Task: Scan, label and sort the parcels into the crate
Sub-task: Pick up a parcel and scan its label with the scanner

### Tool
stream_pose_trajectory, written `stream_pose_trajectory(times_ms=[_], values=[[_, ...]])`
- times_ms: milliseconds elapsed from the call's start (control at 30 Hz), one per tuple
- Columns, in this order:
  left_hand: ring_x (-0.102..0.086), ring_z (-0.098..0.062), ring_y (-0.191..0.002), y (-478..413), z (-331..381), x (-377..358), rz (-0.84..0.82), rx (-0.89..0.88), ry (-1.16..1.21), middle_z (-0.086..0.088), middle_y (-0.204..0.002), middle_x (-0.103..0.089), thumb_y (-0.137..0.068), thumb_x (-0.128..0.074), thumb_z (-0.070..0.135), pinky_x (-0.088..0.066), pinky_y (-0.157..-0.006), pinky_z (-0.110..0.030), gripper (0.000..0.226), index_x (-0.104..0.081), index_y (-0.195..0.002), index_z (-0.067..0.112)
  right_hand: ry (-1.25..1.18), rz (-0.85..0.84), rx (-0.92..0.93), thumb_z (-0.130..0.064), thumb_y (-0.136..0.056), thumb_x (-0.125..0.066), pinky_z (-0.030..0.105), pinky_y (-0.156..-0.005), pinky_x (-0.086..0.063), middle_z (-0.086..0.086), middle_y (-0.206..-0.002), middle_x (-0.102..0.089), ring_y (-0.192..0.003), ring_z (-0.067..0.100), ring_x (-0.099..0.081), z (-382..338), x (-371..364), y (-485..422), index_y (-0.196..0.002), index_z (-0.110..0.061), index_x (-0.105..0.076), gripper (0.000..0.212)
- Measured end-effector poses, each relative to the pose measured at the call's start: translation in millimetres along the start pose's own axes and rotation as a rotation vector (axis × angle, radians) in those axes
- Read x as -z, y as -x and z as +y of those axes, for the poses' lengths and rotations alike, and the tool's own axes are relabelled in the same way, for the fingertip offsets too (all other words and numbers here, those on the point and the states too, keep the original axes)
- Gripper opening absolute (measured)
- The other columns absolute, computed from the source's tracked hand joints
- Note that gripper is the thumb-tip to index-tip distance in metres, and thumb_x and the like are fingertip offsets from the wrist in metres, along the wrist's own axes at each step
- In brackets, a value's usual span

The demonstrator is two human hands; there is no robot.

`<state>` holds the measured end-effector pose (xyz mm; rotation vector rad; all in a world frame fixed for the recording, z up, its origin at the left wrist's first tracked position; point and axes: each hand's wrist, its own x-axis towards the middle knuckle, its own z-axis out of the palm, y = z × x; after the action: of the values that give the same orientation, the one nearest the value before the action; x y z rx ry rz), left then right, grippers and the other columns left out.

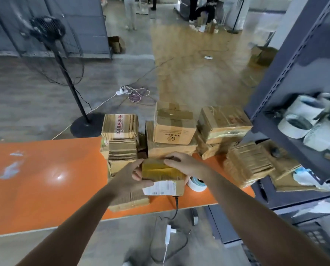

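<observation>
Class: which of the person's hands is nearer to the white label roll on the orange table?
Right. The right hand grips the held parcel's right side, close by the label roll. The left hand grips its left side, the parcel lying between it and the roll.

On my feed, a white strip (119,126) with red Chinese characters runs down the top of the bundle of flattened cartons (109,129) at the far edge of the bench (45,179), but the blur stops me reading them with any certainty. The brown box (176,120) just beside it shows a small round printed logo (169,138) with a short line of Chinese characters, too small for me to read. The parcel (161,169) nearest me carries a white shipping label (160,188) with a barcode and fine print I cannot decipher.
</observation>
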<state>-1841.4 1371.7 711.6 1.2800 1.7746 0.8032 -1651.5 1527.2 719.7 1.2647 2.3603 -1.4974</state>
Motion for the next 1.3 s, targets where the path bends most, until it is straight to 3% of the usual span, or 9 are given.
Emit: stream_pose_trajectory(times_ms=[100, 200, 367, 433, 567, 700, 833, 1067, 1300], values=[[-0.064, -0.007, -0.087, -9.2, -3.4, 8.2, 0.046, 0.061, 0.095, 0.008, -0.099, -0.065, -0.072, -0.072, 0.057, -0.056, -0.077, -0.028, 0.034, -0.061, -0.097, 0.037, -0.119, 0.004, -0.052, -0.058, -0.094, -0.052, 0.032, -0.059, -0.058, -0.005, -0.131, -0.055, -0.110, 0.020, -0.062, -8.1, -1.5, 2.2, -0.138, -0.036, -0.048, 0.049], [-0.067, -0.013, -0.086, -18.4, -9.1, 12.9, 0.042, 0.192, 0.211, 0.000, -0.101, -0.065, -0.084, -0.062, 0.059, -0.060, -0.068, -0.031, 0.041, -0.062, -0.103, 0.023, -0.211, 0.046, -0.043, -0.055, -0.098, -0.046, 0.030, -0.070, -0.056, -0.007, -0.130, -0.053, -0.117, 0.015, -0.054, -15.1, -6.8, 7.2, -0.141, -0.028, -0.046, 0.051], [-0.070, -0.021, -0.082, -28.6, -4.5, 6.5, -0.006, 0.334, 0.356, -0.004, -0.104, -0.063, -0.087, -0.055, 0.062, -0.060, -0.061, -0.028, 0.052, -0.056, -0.115, 0.018, -0.284, 0.174, -0.159, -0.049, -0.089, -0.067, 0.033, -0.088, -0.057, -0.007, -0.105, -0.071, -0.105, 0.020, -0.068, 64.9, -1.3, -26.7, -0.111, -0.037, -0.062, 0.025], [-0.071, -0.024, -0.081, -31.3, -2.8, 2.6, -0.025, 0.339, 0.371, -0.004, -0.110, -0.058, -0.088, -0.054, 0.060, -0.061, -0.062, -0.032, 0.050, -0.051, -0.120, 0.022, -0.211, 0.354, -0.252, -0.072, -0.070, -0.073, 0.038, -0.088, -0.059, -0.012, -0.112, -0.070, -0.112, 0.024, -0.065, 142.2, 15.8, -63.9, -0.125, -0.049, -0.054, 0.062], [-0.070, -0.029, -0.090, -34.0, -1.5, -5.4, 0.067, 0.321, 0.453, -0.006, -0.111, -0.061, -0.090, -0.056, 0.054, -0.061, -0.072, -0.041, 0.043, -0.044, -0.119, 0.025, -0.309, 0.229, -0.262, -0.063, -0.090, -0.056, 0.029, -0.061, -0.059, -0.006, -0.124, -0.061, -0.099, 0.014, -0.066, 40.4, -7.4, -21.5, -0.133, -0.034, -0.050, 0.053], [-0.071, -0.028, -0.091, -37.0, -1.4, -20.8, 0.164, 0.399, 0.586, -0.012, -0.113, -0.066, -0.089, -0.061, 0.050, -0.061, -0.066, -0.036, 0.049, -0.051, -0.116, 0.010, -0.454, 0.133, -0.301, -0.057, -0.098, -0.047, 0.045, -0.081, -0.061, 0.009, -0.109, -0.062, -0.090, 0.026, -0.072, 18.8, -6.0, -13.7, -0.127, -0.024, -0.046, 0.044], [-0.064, -0.024, -0.098, -38.0, 4.2, -40.1, 0.097, 0.428, 0.541, -0.008, -0.123, -0.059, -0.091, -0.064, 0.036, -0.059, -0.069, -0.032, 0.047, -0.048, -0.130, 0.016, -0.361, 0.161, -0.219, -0.041, -0.095, -0.061, 0.038, -0.075, -0.061, -0.002, -0.102, -0.061, -0.083, 0.021, -0.069, 22.4, -7.3, -19.8, -0.122, -0.027, -0.041, 0.036], [-0.062, -0.027, -0.101, -21.2, 9.6, -73.1, 0.137, 0.504, 0.499, -0.009, -0.111, -0.060, -0.091, -0.066, 0.029, -0.056, -0.067, -0.031, 0.030, -0.048, -0.113, 0.020, -0.441, 0.122, -0.139, -0.040, -0.098, -0.056, 0.035, -0.068, -0.060, 0.004, -0.106, -0.063, -0.084, 0.022, -0.068, 45.5, -14.3, -31.7, -0.127, -0.026, -0.047, 0.034], [-0.069, -0.025, -0.084, -17.1, -2.2, -87.2, 0.282, 0.537, 0.459, -0.007, -0.099, -0.062, -0.088, -0.068, 0.038, -0.059, -0.063, -0.031, 0.049, -0.042, -0.121, 0.013, 0.133, 0.220, -0.176, -0.024, -0.100, -0.045, 0.031, -0.058, -0.039, 0.009, -0.071, -0.053, -0.067, 0.026, -0.053, 70.5, -33.5, -54.4, -0.077, -0.010, -0.049, 0.028]])
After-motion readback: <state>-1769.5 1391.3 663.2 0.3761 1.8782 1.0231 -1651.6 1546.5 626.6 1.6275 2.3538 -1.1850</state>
